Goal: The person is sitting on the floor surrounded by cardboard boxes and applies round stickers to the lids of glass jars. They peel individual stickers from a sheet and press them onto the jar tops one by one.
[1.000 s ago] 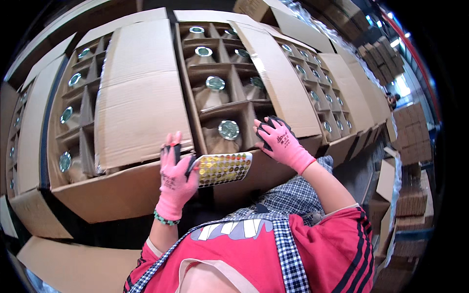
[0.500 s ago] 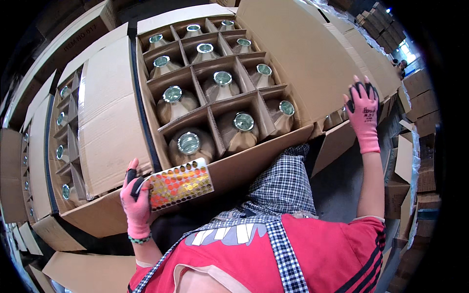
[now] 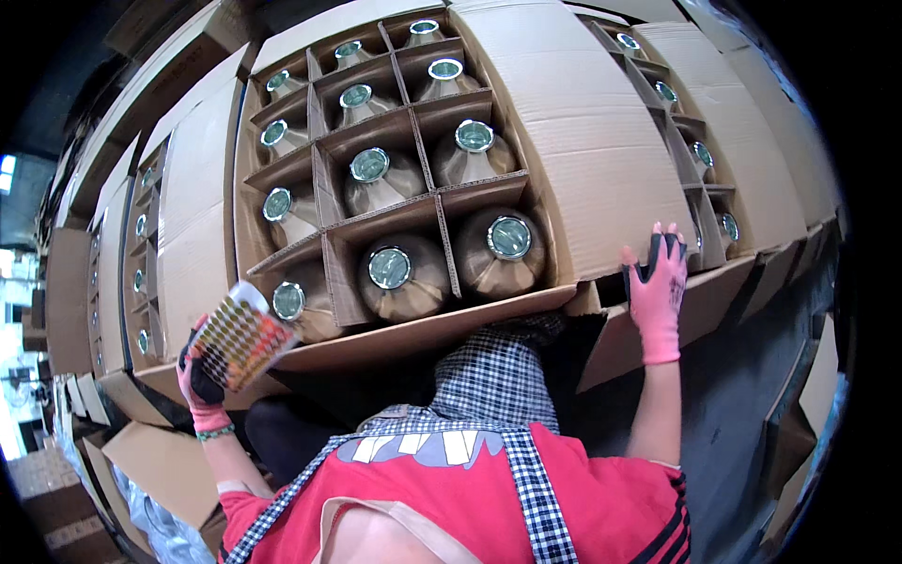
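My left hand [image 3: 199, 376], in a pink and black glove, grips a sheet of stickers [image 3: 246, 336]. The sheet has rows of round shiny dots in gold, orange and red, and is tilted beside the carton's front left corner. In front of me stands an open carton [image 3: 442, 317] split into cells by cardboard dividers [image 3: 432, 195]. Clear glass bottles [image 3: 508, 240] stand upright in the cells, open mouths up. My right hand [image 3: 658, 282], gloved alike, has its fingers spread at the front edge of the folded-out carton flap [image 3: 601, 179].
More open cartons with bottles stand to the right [image 3: 728, 226] and left [image 3: 146, 282], close against the middle one. A loose cardboard piece [image 3: 164, 470] lies lower left, with clear plastic wrap [image 3: 155, 517] beside it. Stacked cartons [image 3: 58, 489] stand beyond.
The view has turned, so the right carton's bottles now show. The right flap lies flatter and my right hand is closer to me. The sticker sheet has tilted and moved left.
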Demonstrator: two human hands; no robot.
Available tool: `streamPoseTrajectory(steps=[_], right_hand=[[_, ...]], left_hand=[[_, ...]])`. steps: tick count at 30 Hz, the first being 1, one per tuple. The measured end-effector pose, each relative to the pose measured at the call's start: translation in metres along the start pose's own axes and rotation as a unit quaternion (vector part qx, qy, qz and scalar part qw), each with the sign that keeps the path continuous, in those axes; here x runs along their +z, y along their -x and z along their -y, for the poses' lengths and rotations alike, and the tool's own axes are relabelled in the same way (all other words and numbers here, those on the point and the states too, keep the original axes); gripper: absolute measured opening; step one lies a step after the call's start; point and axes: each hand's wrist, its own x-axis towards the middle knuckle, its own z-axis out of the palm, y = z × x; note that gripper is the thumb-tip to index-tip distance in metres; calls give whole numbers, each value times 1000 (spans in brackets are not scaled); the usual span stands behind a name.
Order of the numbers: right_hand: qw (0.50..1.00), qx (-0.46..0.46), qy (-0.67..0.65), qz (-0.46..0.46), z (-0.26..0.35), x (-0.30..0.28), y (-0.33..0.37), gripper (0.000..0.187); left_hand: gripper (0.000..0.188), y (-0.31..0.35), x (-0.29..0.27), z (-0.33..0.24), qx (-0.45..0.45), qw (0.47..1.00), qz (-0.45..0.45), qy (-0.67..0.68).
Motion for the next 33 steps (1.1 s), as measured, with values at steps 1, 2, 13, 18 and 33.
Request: streamPoseTrajectory(steps=[1, 2, 13, 18, 33], right_hand=[[998, -12, -44, -51, -2, 2, 2, 52], [996, -27, -53, -62, -4, 2, 3, 50], [986, -52, -37, -152, 23, -3, 8, 37], [863, -123, -475, -122, 134, -64, 39, 57], [733, 23, -654, 183, 268, -69, 57, 22]], left_hand=[[41, 0, -7, 0, 29, 995, -73, -64], [38, 7, -14, 1, 34, 991, -111, -67], [28, 7, 170, 12, 111, 991, 68, 1], [28, -9, 159, 32, 77, 981, 178, 9], [16, -18, 95, 21, 18, 979, 201, 13]])
